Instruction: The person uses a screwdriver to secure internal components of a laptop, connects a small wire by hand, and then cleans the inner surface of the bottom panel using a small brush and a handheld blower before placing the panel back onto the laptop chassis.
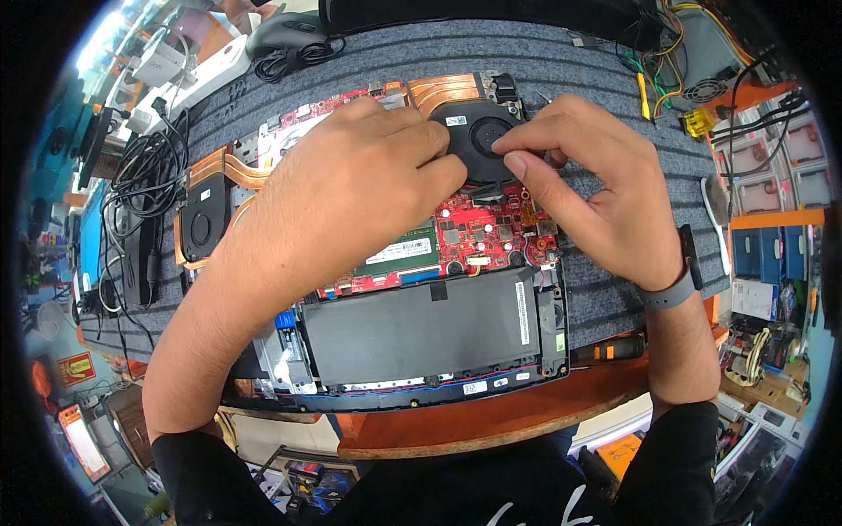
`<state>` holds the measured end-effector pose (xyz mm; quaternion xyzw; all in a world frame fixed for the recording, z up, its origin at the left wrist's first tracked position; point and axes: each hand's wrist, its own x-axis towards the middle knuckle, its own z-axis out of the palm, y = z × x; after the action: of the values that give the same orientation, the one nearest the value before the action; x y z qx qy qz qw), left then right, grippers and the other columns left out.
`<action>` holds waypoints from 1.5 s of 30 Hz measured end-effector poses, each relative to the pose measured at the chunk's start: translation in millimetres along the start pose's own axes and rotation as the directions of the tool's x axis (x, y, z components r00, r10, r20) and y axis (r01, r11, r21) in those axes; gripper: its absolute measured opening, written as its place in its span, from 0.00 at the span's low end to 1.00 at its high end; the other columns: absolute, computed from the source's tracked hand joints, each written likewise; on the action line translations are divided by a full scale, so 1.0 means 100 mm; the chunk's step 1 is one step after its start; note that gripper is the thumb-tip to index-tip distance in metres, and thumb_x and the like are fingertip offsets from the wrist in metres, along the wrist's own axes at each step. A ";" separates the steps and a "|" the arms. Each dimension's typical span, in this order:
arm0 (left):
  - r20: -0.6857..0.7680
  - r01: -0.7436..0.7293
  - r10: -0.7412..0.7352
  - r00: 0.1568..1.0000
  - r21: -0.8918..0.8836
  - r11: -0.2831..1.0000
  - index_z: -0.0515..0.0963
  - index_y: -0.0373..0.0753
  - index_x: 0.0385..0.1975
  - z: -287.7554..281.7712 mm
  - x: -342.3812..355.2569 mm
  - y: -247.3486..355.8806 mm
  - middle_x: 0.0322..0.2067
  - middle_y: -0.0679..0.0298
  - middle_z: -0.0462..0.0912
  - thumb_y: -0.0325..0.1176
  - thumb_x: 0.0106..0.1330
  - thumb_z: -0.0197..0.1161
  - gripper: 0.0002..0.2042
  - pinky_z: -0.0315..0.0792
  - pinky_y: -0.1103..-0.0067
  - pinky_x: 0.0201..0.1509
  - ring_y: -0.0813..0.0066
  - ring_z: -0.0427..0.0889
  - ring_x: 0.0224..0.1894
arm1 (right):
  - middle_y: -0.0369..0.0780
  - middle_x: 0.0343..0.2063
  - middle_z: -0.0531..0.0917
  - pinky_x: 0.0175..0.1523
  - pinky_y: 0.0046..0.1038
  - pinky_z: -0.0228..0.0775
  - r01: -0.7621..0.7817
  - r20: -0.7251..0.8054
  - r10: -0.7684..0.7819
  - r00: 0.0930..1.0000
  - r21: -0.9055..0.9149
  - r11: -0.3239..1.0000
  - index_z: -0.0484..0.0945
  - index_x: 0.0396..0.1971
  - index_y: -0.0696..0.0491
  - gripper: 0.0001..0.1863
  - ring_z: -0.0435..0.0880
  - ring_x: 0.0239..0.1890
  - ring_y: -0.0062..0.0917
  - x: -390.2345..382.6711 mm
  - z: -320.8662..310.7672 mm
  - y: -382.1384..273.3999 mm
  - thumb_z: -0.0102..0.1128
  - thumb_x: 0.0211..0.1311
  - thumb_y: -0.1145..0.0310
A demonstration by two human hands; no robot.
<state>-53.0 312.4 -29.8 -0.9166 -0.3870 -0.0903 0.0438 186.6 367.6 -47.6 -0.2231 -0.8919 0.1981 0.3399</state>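
An opened laptop base (421, 390) lies on the mat, showing a red circuit board (465, 237), a green memory module (412, 252) and a wide black battery (421, 329). At its upper right is a black cooling fan (469, 127) joined to copper heat pipes (443, 90); a second fan (203, 219) lies at the left. My left hand (377, 162) reaches over the board, fingers curled at the right fan's left edge, their tips hidden. Over that fan's right side, my right hand (605, 175) has thumb and forefinger nearly together. Whatever either hand holds is hidden or too small to tell.
A grey ribbed mat (605, 298) covers the workbench. A screwdriver (618, 348) lies by the laptop's lower right corner. Coiled black cables (149, 167) are at the left, a mouse (285, 35) at the back, loose coloured wires (671, 66) at the back right, and a brush (716, 206) at the right edge.
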 end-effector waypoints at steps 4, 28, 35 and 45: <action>-0.069 -0.066 0.067 0.995 0.023 0.998 0.77 0.40 0.33 0.04 0.01 -0.05 0.35 0.64 0.79 0.30 0.56 0.68 0.08 0.73 0.69 0.45 0.63 0.81 0.40 | 0.39 0.28 0.81 0.34 0.24 0.68 0.007 -0.002 -0.007 1.000 -0.006 1.000 0.84 0.37 0.58 0.06 0.77 0.29 0.24 0.00 -0.02 0.00 0.66 0.59 0.77; 0.006 -0.096 0.096 0.995 0.022 0.995 0.75 0.40 0.28 -0.05 0.09 -0.03 0.32 0.63 0.78 0.30 0.54 0.68 0.08 0.75 0.69 0.39 0.61 0.81 0.35 | 0.39 0.29 0.81 0.35 0.24 0.69 0.014 -0.018 -0.014 1.000 -0.021 1.000 0.84 0.37 0.57 0.06 0.78 0.30 0.24 -0.01 -0.09 -0.01 0.65 0.60 0.76; 0.034 -0.118 0.120 0.992 -0.033 0.992 0.76 0.40 0.30 -0.05 0.10 -0.05 0.29 0.63 0.77 0.30 0.55 0.69 0.07 0.75 0.68 0.38 0.61 0.81 0.34 | 0.39 0.30 0.81 0.35 0.25 0.70 0.023 -0.026 -0.024 0.999 -0.024 0.999 0.84 0.37 0.58 0.06 0.79 0.30 0.25 0.00 -0.10 -0.02 0.65 0.60 0.76; -0.025 0.018 -0.023 0.999 -0.205 0.979 0.80 0.40 0.38 -0.02 0.00 0.00 0.32 0.61 0.83 0.29 0.57 0.69 0.10 0.77 0.68 0.41 0.59 0.84 0.36 | 0.41 0.31 0.80 0.38 0.29 0.72 0.029 0.026 -0.027 0.999 -0.045 0.999 0.83 0.36 0.57 0.06 0.80 0.33 0.31 -0.04 -0.02 0.00 0.66 0.59 0.75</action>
<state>-53.8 312.3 -27.6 -0.9109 -0.3844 -0.1428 -0.0464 190.2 365.8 -48.0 -0.2158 -0.9034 0.1757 0.3262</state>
